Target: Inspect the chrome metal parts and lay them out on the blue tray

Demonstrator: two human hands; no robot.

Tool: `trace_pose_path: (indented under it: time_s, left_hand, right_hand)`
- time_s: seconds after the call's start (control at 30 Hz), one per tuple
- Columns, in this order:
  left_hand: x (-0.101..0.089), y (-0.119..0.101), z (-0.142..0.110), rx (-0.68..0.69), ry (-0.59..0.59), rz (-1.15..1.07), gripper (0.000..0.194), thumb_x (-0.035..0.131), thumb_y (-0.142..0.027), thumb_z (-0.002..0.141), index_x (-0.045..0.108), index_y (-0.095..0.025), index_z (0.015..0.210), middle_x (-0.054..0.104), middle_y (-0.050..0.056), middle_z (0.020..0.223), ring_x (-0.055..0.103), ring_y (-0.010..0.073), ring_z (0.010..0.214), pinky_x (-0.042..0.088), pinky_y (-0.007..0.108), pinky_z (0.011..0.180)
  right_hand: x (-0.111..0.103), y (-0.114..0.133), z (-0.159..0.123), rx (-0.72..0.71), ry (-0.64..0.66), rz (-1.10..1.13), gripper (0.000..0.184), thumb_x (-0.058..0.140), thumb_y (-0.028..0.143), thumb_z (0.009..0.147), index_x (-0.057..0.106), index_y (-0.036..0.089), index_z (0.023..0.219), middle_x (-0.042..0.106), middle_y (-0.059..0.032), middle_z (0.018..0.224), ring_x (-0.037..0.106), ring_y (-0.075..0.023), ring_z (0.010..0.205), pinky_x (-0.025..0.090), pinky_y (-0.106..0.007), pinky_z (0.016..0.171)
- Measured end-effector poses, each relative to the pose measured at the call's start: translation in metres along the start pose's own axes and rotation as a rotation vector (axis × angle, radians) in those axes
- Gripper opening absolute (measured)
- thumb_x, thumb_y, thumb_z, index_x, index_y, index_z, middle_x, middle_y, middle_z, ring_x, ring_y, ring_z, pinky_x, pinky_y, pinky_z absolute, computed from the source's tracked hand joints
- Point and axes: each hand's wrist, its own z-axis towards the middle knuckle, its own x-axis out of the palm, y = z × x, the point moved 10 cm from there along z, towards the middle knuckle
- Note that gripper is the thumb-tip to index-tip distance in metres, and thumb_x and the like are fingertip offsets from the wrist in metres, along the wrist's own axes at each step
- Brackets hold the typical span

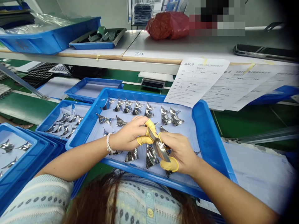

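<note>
My left hand [126, 133] and my right hand [179, 152] meet above a blue tray [130, 92] lined with pale paper. Both wear yellow finger cots. Between them they pinch a curved, mirror-bright metal part [159, 148], held by its edges. Several similar chrome parts [127, 107] stand in rows on the paper behind my hands. Others [151, 157] lie just below my fingers, close to my right hand. A beaded bracelet [108, 143] circles my left wrist.
More blue trays holding chrome parts [64, 124] lie to the left. Printed forms [196, 82] overlap the tray's far corner. Behind, a shelf [149, 56] carries blue trays and a red bag [168, 25]. A knitted sleeve [39, 199] and hair fill the bottom edge.
</note>
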Motion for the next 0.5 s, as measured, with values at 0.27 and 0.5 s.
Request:
trace_pose_path:
  time_s: [0.27,0.5]
  left_hand:
    - [-0.0004,-0.0017,-0.0008,0.020,-0.004,0.009,0.045,0.034,-0.050,0.092,0.061,-0.016,0.077,0.058,0.005,0.083,0.053,0.0136,0.079,0.042,0.028,0.074]
    - [-0.0075,0.0003,-0.0018,0.027,-0.051,0.059,0.043,0.034,-0.049,0.092,0.061,-0.017,0.080,0.059,0.005,0.084,0.053,0.0143,0.080,0.041,0.030,0.076]
  right_hand:
    - [0.0031,-0.0027,0.0001,0.016,0.016,0.048,0.056,0.033,0.071,0.083,0.034,0.021,0.060,0.032,0.0039,0.053,0.027,-0.0098,0.045,0.021,-0.024,0.043]
    - [0.0031,-0.0007,0.0013,0.027,0.022,0.163,0.055,0.035,0.068,0.086,0.033,0.021,0.058,0.031,0.0044,0.052,0.027,-0.0098,0.045,0.022,-0.024,0.044]
